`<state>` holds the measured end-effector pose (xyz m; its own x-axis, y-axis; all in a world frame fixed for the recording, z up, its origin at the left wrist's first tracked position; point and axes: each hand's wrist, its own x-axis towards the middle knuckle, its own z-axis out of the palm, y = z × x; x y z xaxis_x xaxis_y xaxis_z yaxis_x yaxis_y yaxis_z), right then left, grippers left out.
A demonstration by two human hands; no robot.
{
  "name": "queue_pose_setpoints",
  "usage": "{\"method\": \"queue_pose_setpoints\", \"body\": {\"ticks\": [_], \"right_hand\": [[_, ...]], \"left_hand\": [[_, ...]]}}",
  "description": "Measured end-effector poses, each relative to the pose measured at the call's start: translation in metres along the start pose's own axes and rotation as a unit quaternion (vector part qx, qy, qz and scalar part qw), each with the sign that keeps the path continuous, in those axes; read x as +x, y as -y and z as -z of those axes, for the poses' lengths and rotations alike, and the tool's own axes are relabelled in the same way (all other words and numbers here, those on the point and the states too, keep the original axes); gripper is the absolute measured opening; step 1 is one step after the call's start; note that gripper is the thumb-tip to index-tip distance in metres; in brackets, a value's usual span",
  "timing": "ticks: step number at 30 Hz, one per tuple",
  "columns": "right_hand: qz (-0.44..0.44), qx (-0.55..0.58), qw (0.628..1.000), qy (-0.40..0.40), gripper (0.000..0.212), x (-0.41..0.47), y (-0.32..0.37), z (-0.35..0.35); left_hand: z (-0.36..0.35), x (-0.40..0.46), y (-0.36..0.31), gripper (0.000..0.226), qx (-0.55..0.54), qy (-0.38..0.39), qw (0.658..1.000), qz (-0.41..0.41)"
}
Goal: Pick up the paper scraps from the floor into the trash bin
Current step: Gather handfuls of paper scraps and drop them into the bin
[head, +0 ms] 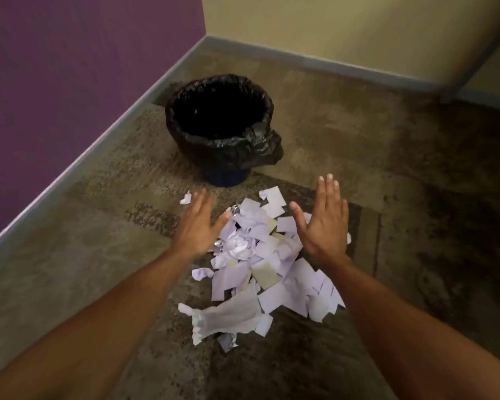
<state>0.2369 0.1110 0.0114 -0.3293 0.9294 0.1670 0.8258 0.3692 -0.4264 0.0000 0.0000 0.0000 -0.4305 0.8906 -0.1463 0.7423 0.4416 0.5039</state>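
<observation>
A heap of pale paper scraps (267,272) lies on the brown carpet, with flat torn sheets, crumpled balls and a bit of foil. One small crumpled scrap (186,197) sits apart to the upper left. Just beyond the heap stands the trash bin (267,103), lined with a black bag, its inside dark. My left hand (197,223) hovers flat over the heap's left edge, fingers spread, holding nothing. My right hand (325,219) hovers flat over the heap's right edge, also empty. A thin crumpled tissue-like sheet (228,314) lies at the near end.
The purple wall (70,82) with a grey baseboard runs along the left, close behind the bin. A cream wall (358,27) closes the far side. Bare carpet (416,197) stretches to the right of the heap.
</observation>
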Motion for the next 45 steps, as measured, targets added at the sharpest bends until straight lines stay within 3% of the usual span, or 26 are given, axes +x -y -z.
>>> {"method": "queue_pose_setpoints", "body": {"ticks": [4,9,14,18,22,25,27,29,31,35,38,41,45], "right_hand": [[-0.155,0.072,0.984,0.059,0.082,-0.027,-0.014,-0.041],[-0.28,0.183,0.936,0.107,0.081,-0.039,-0.013,-0.079],[-0.337,0.248,0.888,0.191,0.083,-0.05,0.005,-0.101],[-0.336,0.256,0.875,0.236,0.086,-0.055,0.022,-0.112],[-0.339,0.327,0.853,0.224,0.096,-0.058,0.031,-0.12],[-0.337,0.36,0.838,0.233,0.092,-0.058,0.033,-0.127],[-0.362,0.418,0.803,0.223,0.07,-0.059,0.035,-0.125],[-0.378,0.476,0.767,0.206,0.033,-0.059,0.04,-0.118],[-0.39,0.501,0.75,0.184,0.022,-0.057,0.043,-0.113],[-0.404,0.546,0.721,0.135,0.026,-0.051,0.052,-0.101],[-0.418,0.559,0.708,0.109,0.016,-0.044,0.063,-0.09],[-0.432,0.575,0.69,0.086,0.018,-0.037,0.081,-0.077],[-0.42,0.566,0.707,0.062,0.012,-0.026,0.107,-0.046]], "left_hand": [[-0.046,-0.023,0.024,0.09,-0.087,0.074,0.99,0.078],[-0.088,-0.025,0.025,0.085,-0.217,0.053,0.966,0.133],[-0.114,-0.025,0.015,0.087,-0.271,0.048,0.945,0.176],[-0.117,-0.02,0.01,0.08,-0.294,0.066,0.934,0.193],[-0.122,-0.024,-0.003,0.059,-0.43,0.139,0.864,0.224],[-0.122,-0.027,-0.016,0.042,-0.471,0.173,0.835,0.226],[-0.123,-0.027,-0.023,0.037,-0.497,0.167,0.821,0.225],[-0.117,-0.03,-0.032,0.038,-0.492,0.159,0.829,0.213],[-0.114,-0.028,-0.035,0.042,-0.478,0.159,0.842,0.192],[-0.093,-0.023,-0.033,0.037,-0.464,0.186,0.854,0.145],[-0.073,-0.016,-0.031,0.029,-0.474,0.163,0.857,0.121],[-0.048,-0.007,-0.033,0.022,-0.445,0.145,0.879,0.095],[-0.003,-0.001,-0.048,0.015,-0.417,0.098,0.898,0.1]]}}
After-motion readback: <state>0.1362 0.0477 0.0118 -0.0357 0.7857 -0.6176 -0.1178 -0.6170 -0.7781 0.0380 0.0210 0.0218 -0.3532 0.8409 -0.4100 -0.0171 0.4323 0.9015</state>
